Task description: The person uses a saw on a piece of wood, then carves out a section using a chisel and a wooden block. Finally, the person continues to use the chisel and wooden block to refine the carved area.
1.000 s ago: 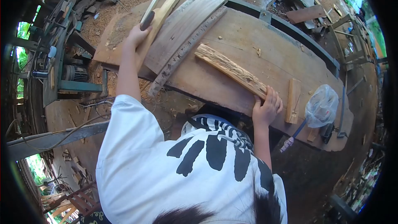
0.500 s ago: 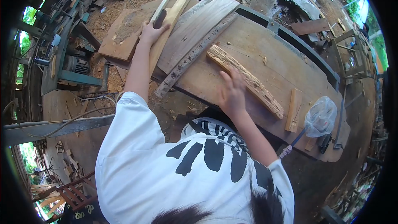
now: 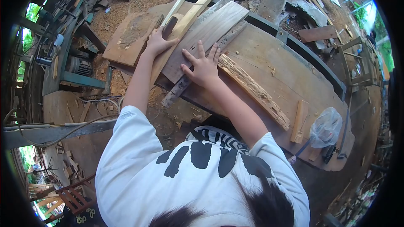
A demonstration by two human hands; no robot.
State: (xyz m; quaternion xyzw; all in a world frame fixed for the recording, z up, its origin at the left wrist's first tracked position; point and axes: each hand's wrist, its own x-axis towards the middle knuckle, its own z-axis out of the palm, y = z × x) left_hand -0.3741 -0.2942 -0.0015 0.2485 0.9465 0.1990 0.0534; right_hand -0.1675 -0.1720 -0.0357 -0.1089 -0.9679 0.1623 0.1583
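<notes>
My left hand (image 3: 158,43) is closed around the lower end of a dark brown wooden block (image 3: 169,27), its thumb reaching toward a long pale curved board (image 3: 185,23). A narrow pale strip (image 3: 177,5) runs up beyond that hand. Fingers spread, my right hand (image 3: 203,68) lies palm down at the near end of a wide greyish plank (image 3: 206,31). Under its wrist side passes a narrow rough-edged strip (image 3: 176,91). Just right of this hand is a thick piece of wood with a rough, grooved face (image 3: 254,88).
A wooden tabletop (image 3: 290,80) carries these pieces, with a small wooden block (image 3: 299,120) and a clear plastic bag (image 3: 326,127) at its right. A brown slab (image 3: 130,38) lies at the left. Beyond it, a motor (image 3: 78,66) sits under a green metal frame.
My right hand has moved left and away from me, from beside the rough grooved piece onto the greyish plank, fingers now spread. My left hand stays at the dark block. The view has shifted slightly.
</notes>
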